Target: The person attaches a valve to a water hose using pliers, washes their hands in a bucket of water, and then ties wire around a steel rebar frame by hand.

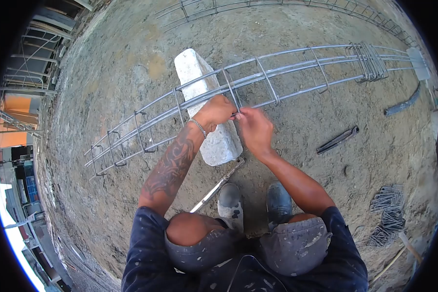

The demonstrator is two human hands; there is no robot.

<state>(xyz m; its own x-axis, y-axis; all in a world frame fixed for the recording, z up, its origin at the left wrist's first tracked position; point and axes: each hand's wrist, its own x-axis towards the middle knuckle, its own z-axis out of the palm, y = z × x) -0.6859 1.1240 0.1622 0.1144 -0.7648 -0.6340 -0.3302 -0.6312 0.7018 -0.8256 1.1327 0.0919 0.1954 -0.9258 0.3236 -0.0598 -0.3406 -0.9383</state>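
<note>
A long steel rebar cage [288,71] runs across the view, with square stirrups spaced along its bars. Part of it rests over a pale stone block [221,147]. My left hand [216,113] is closed at the near lower bar, by a stirrup [231,88] above the block. Right beside it, my right hand [256,127] pinches with thumb and fingers at the same joint. The fingertips of both hands nearly meet there. Whatever lies between them is too small to make out.
Pincers [337,140] lie on the dirt to the right. A long-handled tool [218,187] lies near my boots [230,204]. Bunched stirrups [370,62] hang on the cage's right part. Loose stirrups [388,214] are piled at lower right. Another rebar cage [248,4] lies beyond.
</note>
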